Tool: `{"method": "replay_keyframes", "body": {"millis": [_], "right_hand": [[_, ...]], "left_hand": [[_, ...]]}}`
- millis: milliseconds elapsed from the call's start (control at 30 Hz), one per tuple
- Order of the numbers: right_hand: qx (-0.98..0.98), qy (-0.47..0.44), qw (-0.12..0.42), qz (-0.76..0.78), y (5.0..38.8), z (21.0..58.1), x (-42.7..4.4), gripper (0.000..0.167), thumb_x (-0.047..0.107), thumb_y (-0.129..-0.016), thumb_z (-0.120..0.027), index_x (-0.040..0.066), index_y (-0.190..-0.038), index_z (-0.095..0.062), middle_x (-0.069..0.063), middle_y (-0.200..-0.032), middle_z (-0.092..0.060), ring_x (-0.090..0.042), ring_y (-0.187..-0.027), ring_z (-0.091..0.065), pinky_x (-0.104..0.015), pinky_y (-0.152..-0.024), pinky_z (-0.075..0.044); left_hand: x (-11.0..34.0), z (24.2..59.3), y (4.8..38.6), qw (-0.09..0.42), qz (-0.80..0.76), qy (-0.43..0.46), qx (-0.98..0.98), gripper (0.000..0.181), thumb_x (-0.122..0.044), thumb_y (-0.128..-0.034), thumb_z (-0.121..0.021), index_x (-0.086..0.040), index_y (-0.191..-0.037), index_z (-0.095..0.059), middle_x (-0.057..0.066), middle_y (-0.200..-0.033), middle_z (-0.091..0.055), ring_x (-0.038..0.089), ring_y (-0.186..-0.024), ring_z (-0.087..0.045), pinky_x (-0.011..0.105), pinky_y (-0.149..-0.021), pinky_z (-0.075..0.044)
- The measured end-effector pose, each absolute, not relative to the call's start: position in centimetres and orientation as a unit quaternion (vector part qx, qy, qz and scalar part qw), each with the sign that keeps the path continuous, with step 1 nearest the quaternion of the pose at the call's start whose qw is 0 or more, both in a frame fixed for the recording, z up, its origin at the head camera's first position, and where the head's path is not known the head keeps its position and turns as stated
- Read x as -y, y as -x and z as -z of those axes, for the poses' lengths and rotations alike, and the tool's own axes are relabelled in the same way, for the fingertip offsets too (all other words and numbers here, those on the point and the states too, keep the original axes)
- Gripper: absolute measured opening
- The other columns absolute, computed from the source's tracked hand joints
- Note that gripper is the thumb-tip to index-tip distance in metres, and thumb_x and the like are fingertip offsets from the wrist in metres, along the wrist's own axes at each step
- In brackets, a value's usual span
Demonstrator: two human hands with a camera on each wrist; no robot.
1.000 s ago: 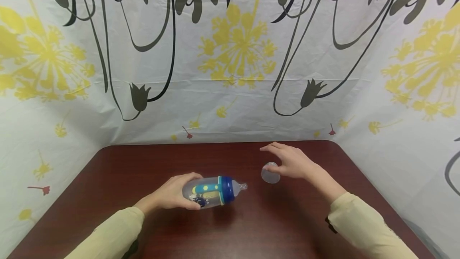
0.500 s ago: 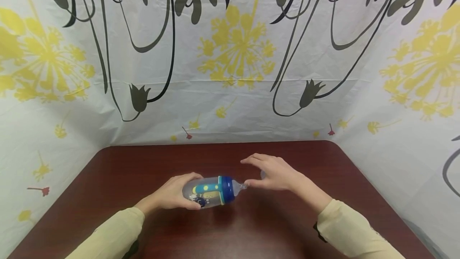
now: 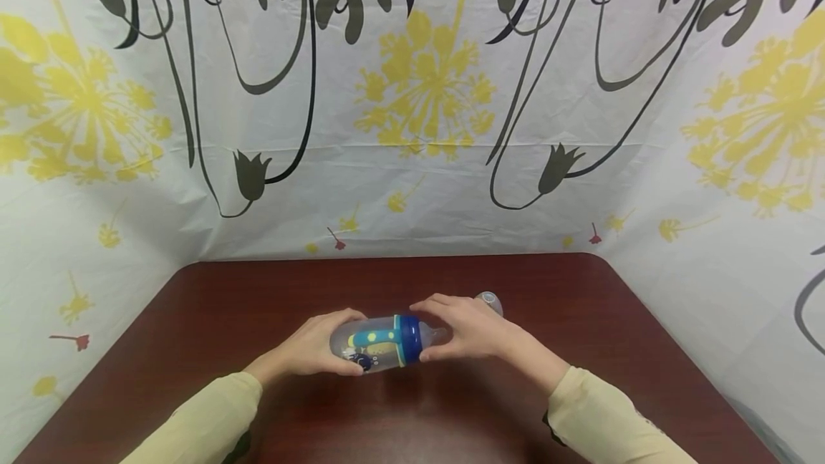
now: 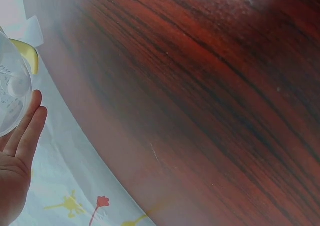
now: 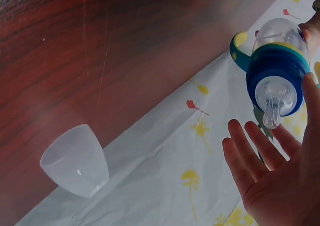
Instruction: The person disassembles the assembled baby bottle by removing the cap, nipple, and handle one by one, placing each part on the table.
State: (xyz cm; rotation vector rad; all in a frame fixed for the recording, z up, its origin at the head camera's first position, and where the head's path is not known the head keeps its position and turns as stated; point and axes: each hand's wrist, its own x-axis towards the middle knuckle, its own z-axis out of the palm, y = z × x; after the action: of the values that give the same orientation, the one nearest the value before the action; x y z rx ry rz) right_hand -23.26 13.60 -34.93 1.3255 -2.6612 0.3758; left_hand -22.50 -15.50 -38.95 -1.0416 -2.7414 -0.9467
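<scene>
In the head view my left hand (image 3: pixel 309 344) grips a clear baby bottle (image 3: pixel 377 344) round its base end. The bottle lies sideways above the table, its blue collar (image 3: pixel 410 340) and clear teat (image 3: pixel 435 336) pointing right. The left wrist view catches only the bottle's round bottom (image 4: pixel 12 86) and part of that hand. My right hand (image 3: pixel 473 326) is at the collar, thumb below and fingers above. From the right wrist, its fingers (image 5: pixel 240 161) look spread behind the teat, and the thumb is close to the collar; contact is unclear. A turquoise and yellow handle (image 5: pixel 240 56) sticks out from the bottle.
A translucent cap (image 3: pixel 491 302) stands on the dark red-brown table (image 3: pixel 290 285) just behind my right hand, which partly hides it in the head view. The right wrist view has the whole cap (image 5: pixel 75 161). A flower-printed cloth (image 3: pixel 387 220) hangs round the table's far edge and sides.
My right hand has moved left and nearer, from over the cap to the bottle's collar, leaving the cap on the table. My left hand and the bottle have hardly moved.
</scene>
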Motion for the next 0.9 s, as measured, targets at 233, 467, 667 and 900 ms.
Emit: {"method": "replay_keyframes", "body": {"millis": [233,467,667,900], "right_hand": [[0.886,-0.439,0.080,-0.124,23.08,35.36,-13.07,0.072,0.059,-0.068,-0.063,0.020,-0.126,-0.046,0.006,-0.110,-0.053,-0.006,-0.085,-0.052,-0.025,-0.064,-0.044],[0.889,-0.433,0.054,-0.136,23.03,35.76,-12.74,0.074,0.058,-0.068,-0.063,0.021,-0.128,-0.043,0.004,-0.112,-0.054,-0.006,-0.087,-0.052,-0.027,-0.069,-0.044],[0.882,-0.439,0.019,-0.168,22.90,35.94,-12.63,0.075,0.054,-0.069,-0.066,0.019,-0.130,-0.040,0.000,-0.116,-0.052,-0.008,-0.092,-0.052,-0.027,-0.073,-0.045],[0.877,-0.445,0.015,-0.179,22.73,35.87,-12.78,0.075,0.050,-0.069,-0.068,0.016,-0.130,-0.040,-0.001,-0.116,-0.052,-0.010,-0.094,-0.051,-0.027,-0.074,-0.044]], "left_hand": [[15.33,38.91,22.44,0.034,0.307,0.335,0.890,0.066,-0.057,-0.0584,-0.071,-0.026,-0.113,-0.049,-0.015,-0.097,-0.053,0.005,-0.082,-0.049,0.028,-0.070,-0.042],[15.06,38.92,22.43,0.030,0.313,0.333,0.889,0.067,-0.057,-0.0586,-0.071,-0.026,-0.113,-0.049,-0.015,-0.096,-0.053,0.005,-0.081,-0.050,0.028,-0.068,-0.042],[14.81,38.97,22.43,0.026,0.312,0.336,0.888,0.066,-0.057,-0.0593,-0.071,-0.025,-0.113,-0.049,-0.015,-0.097,-0.053,0.005,-0.081,-0.050,0.027,-0.068,-0.042],[14.60,38.94,22.28,0.022,0.319,0.337,0.886,0.066,-0.055,-0.0601,-0.071,-0.025,-0.114,-0.048,-0.014,-0.096,-0.053,0.005,-0.081,-0.050,0.027,-0.067,-0.043]]}}
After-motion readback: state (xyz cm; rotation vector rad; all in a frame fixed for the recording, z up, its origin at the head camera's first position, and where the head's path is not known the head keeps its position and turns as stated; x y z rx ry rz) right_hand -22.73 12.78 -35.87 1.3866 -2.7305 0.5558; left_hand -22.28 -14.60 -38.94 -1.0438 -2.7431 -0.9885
